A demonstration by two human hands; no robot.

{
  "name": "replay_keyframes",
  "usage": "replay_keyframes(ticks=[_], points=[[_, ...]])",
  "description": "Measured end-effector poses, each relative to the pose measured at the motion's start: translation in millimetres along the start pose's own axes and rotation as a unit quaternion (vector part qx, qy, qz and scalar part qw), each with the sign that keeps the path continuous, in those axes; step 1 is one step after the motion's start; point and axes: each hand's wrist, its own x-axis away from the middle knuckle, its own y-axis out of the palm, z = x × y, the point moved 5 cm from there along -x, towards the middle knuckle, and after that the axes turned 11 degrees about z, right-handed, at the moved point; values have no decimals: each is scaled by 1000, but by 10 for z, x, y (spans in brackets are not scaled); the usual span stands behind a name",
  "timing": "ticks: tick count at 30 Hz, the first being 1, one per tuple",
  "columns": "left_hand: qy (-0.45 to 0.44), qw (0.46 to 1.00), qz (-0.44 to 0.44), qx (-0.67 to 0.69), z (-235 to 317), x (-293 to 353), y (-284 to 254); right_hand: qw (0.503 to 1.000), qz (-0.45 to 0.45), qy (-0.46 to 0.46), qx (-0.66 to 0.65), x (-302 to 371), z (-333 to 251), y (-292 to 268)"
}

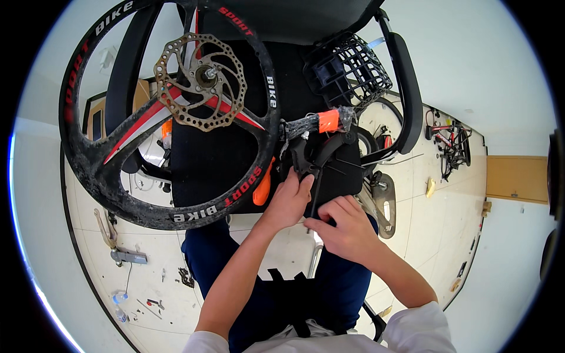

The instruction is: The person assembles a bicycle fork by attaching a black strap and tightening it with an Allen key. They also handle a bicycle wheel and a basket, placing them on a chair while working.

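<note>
On the front edge of the black chair seat, my left hand is closed around a black bike part, whose exact kind I cannot make out. From it a thin dark rod runs down toward me. My right hand is closed, thumb and forefinger pinching at the rod's lower end. Left of my hands, a black bicycle wheel with red and white spokes leans over the seat. Its rusty brake disc faces up. A plastic-wrapped bundle with an orange label lies just beyond my left hand.
A black basket sits by the chair's right armrest. An orange object shows beside the wheel rim. On the floor lie a hammer, small parts and bottles at left, and a red and black bike frame at far right.
</note>
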Motion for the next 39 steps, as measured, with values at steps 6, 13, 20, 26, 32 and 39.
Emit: replay_keyframes(ticks=[6,13,20,26,32,39], points=[[-24,1000,-13,8,-21,13,3,974,3,201,-105,419,378,-38],[-23,999,-21,-10,71,36,22,928,-19,345,-137,68,1276,-216],[-7,1000,-13,-17,52,27,8,997,45,59,-15,-984,1116,-285],[63,998,0,-9,65,18,-22,987,76,62,-126,-1066,507,6],[460,868,36,-186,30,56,24,990,9,35,-136,-529,146,174],[-18,999,-28,17,13,-3,31,946,148,247,-149,-218,695,168]])
